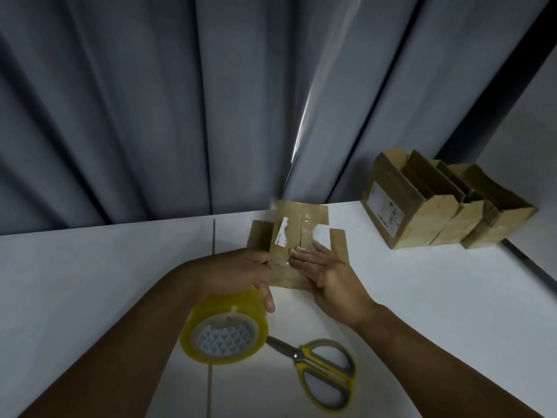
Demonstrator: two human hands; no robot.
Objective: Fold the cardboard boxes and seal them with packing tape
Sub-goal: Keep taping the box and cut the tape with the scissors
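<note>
A small brown cardboard box (304, 224) with torn white label scraps lies on the white table (90, 282), its side flaps spread out. My right hand (328, 276) lies flat on the box's near right part, fingers straight. My left hand (241, 273) grips a yellowish roll of packing tape (224, 330) from above, at the box's near left edge. A short stretch of tape seems to run from the roll onto the box, though blur hides it.
Yellow-and-grey scissors (322, 369) lie shut on the table, just right of the roll. Several opened brown boxes (434, 206) stand in a row at the back right. Grey curtains (150, 101) hang behind the table's far edge.
</note>
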